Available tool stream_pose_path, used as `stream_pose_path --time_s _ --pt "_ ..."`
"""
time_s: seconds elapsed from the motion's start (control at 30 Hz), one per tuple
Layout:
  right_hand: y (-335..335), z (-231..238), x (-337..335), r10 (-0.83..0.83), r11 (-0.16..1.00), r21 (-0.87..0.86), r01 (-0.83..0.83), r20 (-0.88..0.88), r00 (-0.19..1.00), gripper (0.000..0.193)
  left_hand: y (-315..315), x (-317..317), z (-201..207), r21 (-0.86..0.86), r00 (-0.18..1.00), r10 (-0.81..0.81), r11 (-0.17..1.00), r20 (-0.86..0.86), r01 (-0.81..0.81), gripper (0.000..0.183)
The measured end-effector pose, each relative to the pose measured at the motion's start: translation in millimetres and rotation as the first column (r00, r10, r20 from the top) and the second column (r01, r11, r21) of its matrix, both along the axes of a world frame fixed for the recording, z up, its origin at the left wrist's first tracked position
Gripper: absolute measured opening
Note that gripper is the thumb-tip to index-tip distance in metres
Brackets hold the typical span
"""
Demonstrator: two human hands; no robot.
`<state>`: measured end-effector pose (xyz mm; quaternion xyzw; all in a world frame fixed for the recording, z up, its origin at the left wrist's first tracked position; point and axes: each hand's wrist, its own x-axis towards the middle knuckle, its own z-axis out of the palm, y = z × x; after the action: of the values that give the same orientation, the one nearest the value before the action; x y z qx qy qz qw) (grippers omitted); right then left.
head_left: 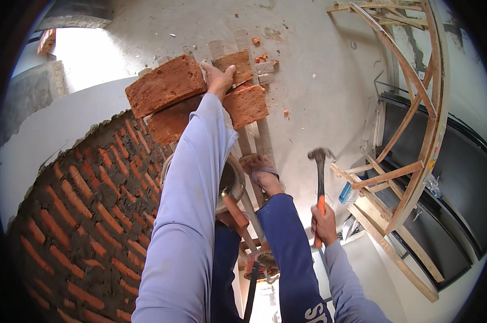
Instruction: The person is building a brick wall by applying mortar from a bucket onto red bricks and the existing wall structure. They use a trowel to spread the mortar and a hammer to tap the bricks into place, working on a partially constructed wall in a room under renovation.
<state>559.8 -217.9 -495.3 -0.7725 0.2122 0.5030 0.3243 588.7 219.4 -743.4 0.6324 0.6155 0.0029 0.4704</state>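
My left hand (218, 79) reaches forward into a small stack of red bricks. Its thumb lies on a short brick (237, 65), and the other fingers are partly hidden between that piece and the large brick (168, 85) on the left. Two more bricks sit lower in the stack, one of them the right-hand brick (246, 104). Off to the right, my right hand (324, 223) is wrapped round the orange grip of a claw hammer (321, 180), its head pointing up and away from the bricks.
A mortar bucket (233, 180) with a wooden-handled tool (235, 210) stands below the bricks, beside my sandalled foot (262, 173) on narrow planks. Left is a wall of bricks and wet mortar (93, 215). A wooden frame (434, 107) and dark panels (442, 247) stand right. Brick fragments (261, 58) lie ahead.
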Motion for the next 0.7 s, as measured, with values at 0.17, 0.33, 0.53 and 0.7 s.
stream_pose_path --time_s 0.17,0.33,0.53,0.7 --pt "-31 30 -9 0.009 0.993 -0.118 -0.016 -0.055 0.998 0.02 14 3 -6 -0.163 0.964 0.258 0.956 0.061 -0.245 0.08" --pt "6 44 4 0.128 0.991 -0.044 -0.126 0.045 0.991 0.017 17 -1 15 -0.114 0.943 0.038 0.994 0.33 0.0 0.043" --pt "84 103 12 0.04 0.918 0.38 -0.112 0.192 0.981 0.014 -8 -73 169 -0.424 0.709 0.378 0.897 0.595 -0.123 0.054" --pt "204 98 30 0.404 0.792 0.291 -0.536 0.409 0.818 0.019 -1 -148 191 -0.636 0.454 0.671 0.728 0.587 -0.254 0.066"
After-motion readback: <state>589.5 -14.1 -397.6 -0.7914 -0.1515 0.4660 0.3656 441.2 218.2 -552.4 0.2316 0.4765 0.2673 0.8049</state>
